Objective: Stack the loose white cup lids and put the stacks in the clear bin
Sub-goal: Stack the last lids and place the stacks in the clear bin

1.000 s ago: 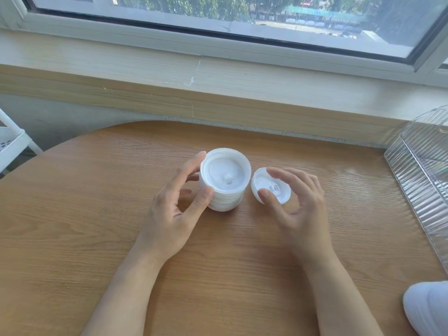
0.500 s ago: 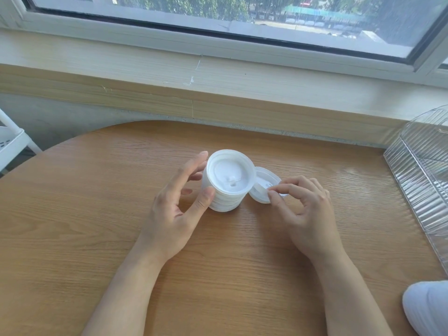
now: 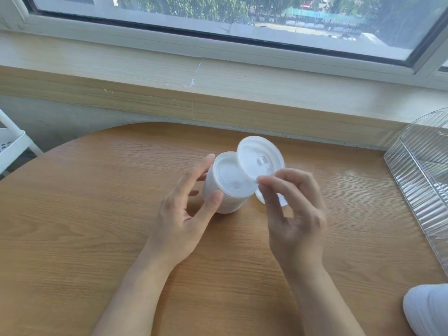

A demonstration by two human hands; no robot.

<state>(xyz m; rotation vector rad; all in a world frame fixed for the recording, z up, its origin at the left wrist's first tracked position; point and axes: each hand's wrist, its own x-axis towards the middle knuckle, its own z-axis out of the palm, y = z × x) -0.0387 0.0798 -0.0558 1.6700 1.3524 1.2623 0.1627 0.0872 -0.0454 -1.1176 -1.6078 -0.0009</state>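
Behind the scene, a wide window and a pale wooden sill span the full width of the view. Below the sill, a rounded wooden worktop carries all task items. At the right edge of the worktop stands the clear bin, ribbed and transparent, partly cut off by the frame. A white rack shows at the far left, off the worktop, and a white rounded object sits at the lower right corner; its identity cannot be determined. Near the centre of the worktop, the left hand grips the stack of lids, thumb on the near side and fingers on the far side, with the stack tilted so its open top faces the camera. The right hand is raised just right of the stack and pinches a single lid by its lower rim between thumb and fingertips; this lid is held on edge, overlapping the upper right rim of the stack. Another lid lies partly hidden behind the right hand's fingers. Stack and lids are well apart from the bin.
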